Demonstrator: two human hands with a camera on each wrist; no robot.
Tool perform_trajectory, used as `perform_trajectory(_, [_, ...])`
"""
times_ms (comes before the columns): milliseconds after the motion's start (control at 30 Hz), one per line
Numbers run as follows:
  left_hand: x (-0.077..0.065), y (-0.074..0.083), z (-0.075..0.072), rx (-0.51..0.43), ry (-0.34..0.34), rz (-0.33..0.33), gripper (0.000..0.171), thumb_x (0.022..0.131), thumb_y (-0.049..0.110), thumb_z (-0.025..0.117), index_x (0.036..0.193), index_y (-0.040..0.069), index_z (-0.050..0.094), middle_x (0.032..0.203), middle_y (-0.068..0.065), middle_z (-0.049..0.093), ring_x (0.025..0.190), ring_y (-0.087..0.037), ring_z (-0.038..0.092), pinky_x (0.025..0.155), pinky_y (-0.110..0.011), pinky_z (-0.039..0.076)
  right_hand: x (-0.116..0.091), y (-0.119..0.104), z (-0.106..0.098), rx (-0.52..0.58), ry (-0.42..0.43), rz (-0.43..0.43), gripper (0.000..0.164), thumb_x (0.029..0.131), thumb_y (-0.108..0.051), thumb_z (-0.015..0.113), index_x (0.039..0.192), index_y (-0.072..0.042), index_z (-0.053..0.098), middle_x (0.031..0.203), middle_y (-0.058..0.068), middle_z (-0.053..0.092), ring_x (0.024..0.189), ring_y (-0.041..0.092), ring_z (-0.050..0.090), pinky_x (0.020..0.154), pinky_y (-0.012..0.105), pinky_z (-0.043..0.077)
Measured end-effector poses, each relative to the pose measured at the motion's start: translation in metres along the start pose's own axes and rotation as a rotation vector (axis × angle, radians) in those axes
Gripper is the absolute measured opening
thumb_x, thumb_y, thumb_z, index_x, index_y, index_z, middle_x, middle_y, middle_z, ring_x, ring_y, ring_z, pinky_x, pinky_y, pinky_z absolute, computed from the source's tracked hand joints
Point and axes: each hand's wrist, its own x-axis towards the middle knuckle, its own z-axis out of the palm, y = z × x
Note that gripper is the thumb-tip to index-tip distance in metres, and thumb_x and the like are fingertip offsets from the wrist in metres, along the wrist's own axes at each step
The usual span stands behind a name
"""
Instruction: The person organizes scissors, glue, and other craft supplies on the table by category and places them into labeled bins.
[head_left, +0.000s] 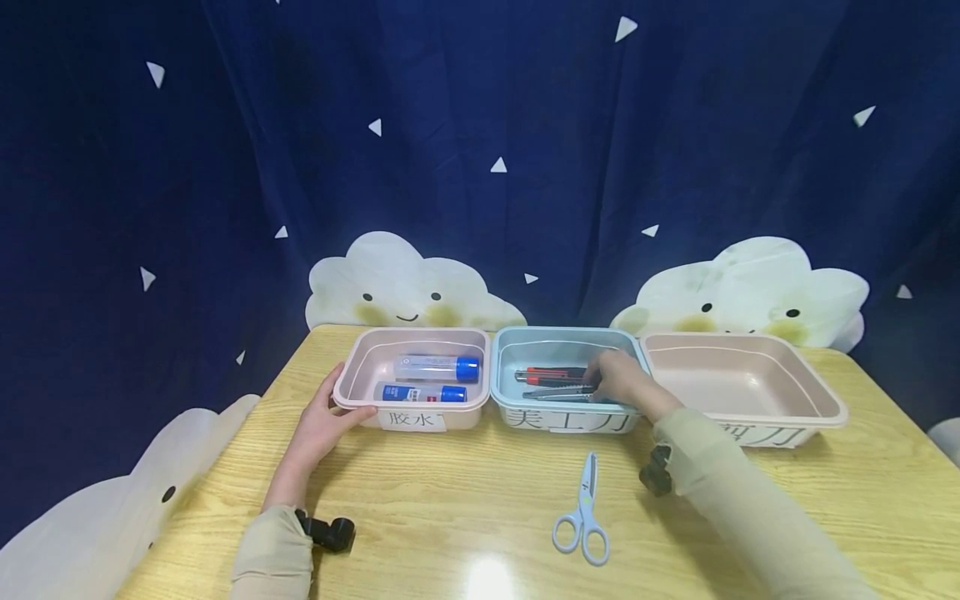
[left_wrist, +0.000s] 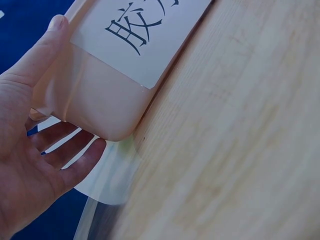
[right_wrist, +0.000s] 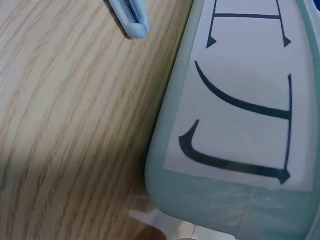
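Observation:
My left hand [head_left: 321,423] holds the left front corner of a pink bin [head_left: 486,354], thumb along the front rim and fingers at its side. In it lie two clear glue bottles with blue caps, one [head_left: 431,367] behind the other [head_left: 420,393]. My right hand [head_left: 621,379] reaches into the blue bin [head_left: 498,367], fingertips down at the right ends of several utility knives [head_left: 551,381], some red and black, one grey. I cannot tell whether those fingers hold a knife. Light-blue scissors [head_left: 583,515] lie on the table, blades pointing toward the bins.
A second pink bin [head_left: 738,379], bare inside, stands right of the blue one, partly behind my right forearm. All three bins stand in a row along the back of the wooden table [head_left: 420,517], each with a printed paper label. A dark blue curtain [head_left: 450,75] hangs behind.

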Motion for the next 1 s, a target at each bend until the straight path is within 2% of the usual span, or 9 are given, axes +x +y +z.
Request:
perform_trajectory(300, [-0.0015, 0.0021, -0.0017, -0.014, 0.0, 0.001, 0.102, 0.071, 0.04, 0.075, 0.147, 0.023, 0.01, 0.147, -0.013, 0.026, 0.129, -0.034, 0.032, 0.102, -0.05, 0.03, 0.0027, -0.0027, -0.0017, -0.017, -0.049, 0.022, 0.023, 0.056, -0.003, 0.076, 0.078, -0.003, 0.07, 0.076, 0.009, 0.068, 0.075, 0.025, 0.061, 0.077, 0.041, 0.048])
perform_trajectory(533, [-0.0006, 0.0018, -0.001, -0.009, -0.008, 0.0, 0.102, 0.071, 0.041, 0.075, 0.147, 0.023, 0.01, 0.146, -0.014, 0.027, 0.128, -0.035, 0.032, 0.102, -0.049, 0.03, 0.0034, -0.002, 0.001, -0.043, -0.112, 0.089, 0.022, 0.058, -0.004, 0.075, 0.08, -0.005, 0.07, 0.08, 0.01, 0.068, 0.077, 0.026, 0.061, 0.077, 0.041, 0.049])
perform_trajectory(667, [-0.0002, 0.0013, -0.0003, -0.005, -0.008, -0.003, 0.102, 0.071, 0.041, 0.075, 0.147, 0.023, 0.01, 0.146, -0.014, 0.028, 0.128, -0.035, 0.033, 0.102, -0.05, 0.029, 0.0031, -0.0016, 0.001, -0.044, -0.125, 0.101, 0.022, 0.059, -0.006, 0.076, 0.08, -0.006, 0.071, 0.081, 0.009, 0.068, 0.081, 0.027, 0.061, 0.08, 0.043, 0.048])
perform_trajectory(867, [-0.0016, 0.0009, 0.0002, -0.01, -0.006, 0.006, 0.1, 0.072, 0.04, 0.075, 0.147, 0.023, 0.011, 0.145, -0.014, 0.029, 0.127, -0.035, 0.034, 0.102, -0.051, 0.029, 0.0014, -0.0025, -0.0013, -0.011, -0.107, 0.087, 0.019, 0.06, -0.01, 0.077, 0.078, -0.006, 0.07, 0.082, 0.01, 0.068, 0.083, 0.028, 0.061, 0.083, 0.043, 0.047])
perform_trajectory(1000, [-0.0017, 0.0008, -0.0001, -0.008, -0.008, 0.002, 0.1, 0.072, 0.041, 0.074, 0.147, 0.024, 0.01, 0.146, -0.014, 0.028, 0.128, -0.035, 0.033, 0.102, -0.051, 0.03, -0.0017, -0.0053, -0.0051, 0.002, -0.041, 0.06, 0.015, 0.065, -0.009, 0.075, 0.078, -0.005, 0.07, 0.082, 0.01, 0.069, 0.085, 0.03, 0.061, 0.084, 0.043, 0.046])
